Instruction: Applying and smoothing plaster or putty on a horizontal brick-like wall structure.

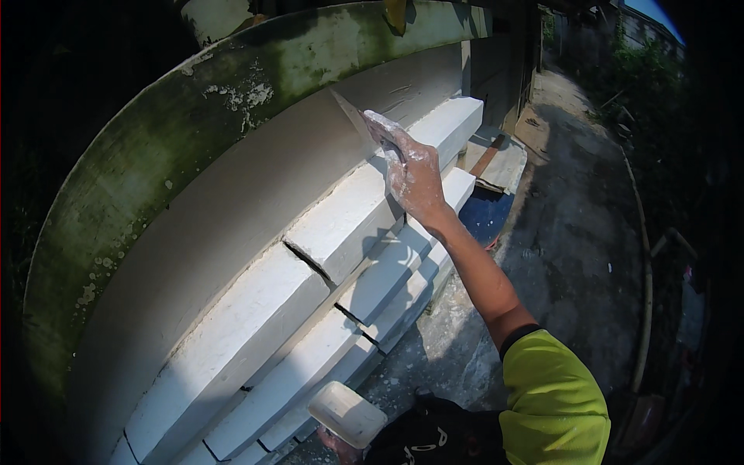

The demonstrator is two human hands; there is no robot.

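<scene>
My right hand (pixel 418 182), smeared with white paste, is closed around a putty knife. The wide, thin blade of the putty knife (pixel 353 122) meets the smooth plastered wall (pixel 302 147) just above the top white ledge (pixel 337 225). At the bottom of the view, my left hand (pixel 339 448) is mostly hidden beneath a pale rectangular tub (pixel 347 413) and grips it from below. What the tub holds is hard to make out.
Stepped rows of white blocks (pixel 310 356) jut from the wall, with dark gaps between them. A mossy curved coping (pixel 132 167) tops the wall. On the right runs a concrete path (pixel 573 194); a blue container (pixel 487 217) stands beyond the ledges, under a board (pixel 504 167).
</scene>
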